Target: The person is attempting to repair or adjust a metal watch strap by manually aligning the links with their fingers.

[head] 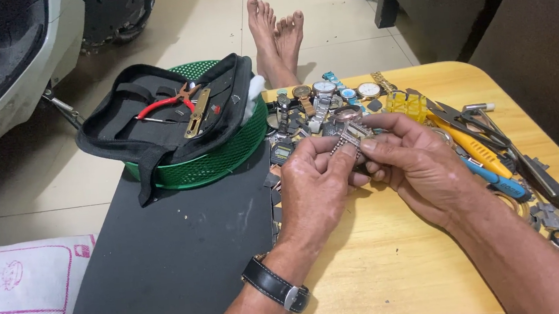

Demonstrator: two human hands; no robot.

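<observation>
Watch: I see a rose-coloured wristwatch (349, 123) with a metal link band, held up over the wooden table (394, 261), just in front of the pile of loose watches.
Left hand: my left hand (315, 187) is closed on the band's near end, thumb and fingertips pinching the links; a black-strapped watch sits on that wrist.
Right hand: my right hand (420, 166) is closed around the watch from the other side, fingers curled under the case and thumb pressing on the band; the two hands touch at the fingertips.
Watch pile: several wristwatches (318, 97) lie crowded at the table's far edge, just beyond the hands.
Tools: a yellow-handled tool (471, 145), a blue-handled one (501, 183) and dark pliers (483, 124) lie to the right of the right hand.
Mat: a black mat (180, 251) covers the table's left part.
Basket: a green basket (220, 158) stands on the mat, with an open black tool pouch (157, 123) on top holding red-handled pliers (166, 105).
Feet: bare feet (275, 34) rest on the tiled floor beyond the table.
</observation>
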